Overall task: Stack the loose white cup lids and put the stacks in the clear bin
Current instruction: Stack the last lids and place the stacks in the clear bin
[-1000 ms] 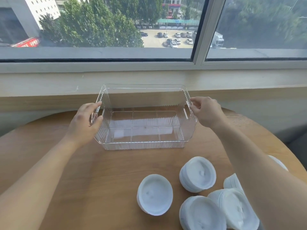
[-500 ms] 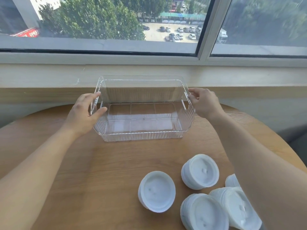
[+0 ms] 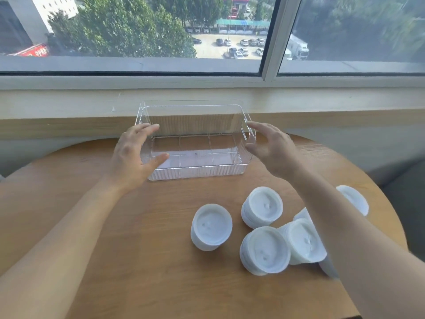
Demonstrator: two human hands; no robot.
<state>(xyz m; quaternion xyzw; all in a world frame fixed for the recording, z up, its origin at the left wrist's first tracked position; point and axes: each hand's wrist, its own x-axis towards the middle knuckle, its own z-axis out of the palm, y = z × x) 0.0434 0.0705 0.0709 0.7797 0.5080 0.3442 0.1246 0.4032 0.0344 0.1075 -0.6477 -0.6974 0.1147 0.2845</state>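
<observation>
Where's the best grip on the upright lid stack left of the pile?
Grip the lid stack round its ribbed side wall, coming from above with the left hand. It stands upright and apart from its neighbours, with bare table to its left.

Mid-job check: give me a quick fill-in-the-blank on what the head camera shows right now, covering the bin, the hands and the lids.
1. The clear bin stands on the round wooden table and holds ____ lids.
2. The left hand and the right hand both have their fingers ____, one at each end of the bin.
3. The stacks of white lids lie on the table on the person's ____ side, nearer the camera than the bin.

Missing words: no; open; right
</observation>
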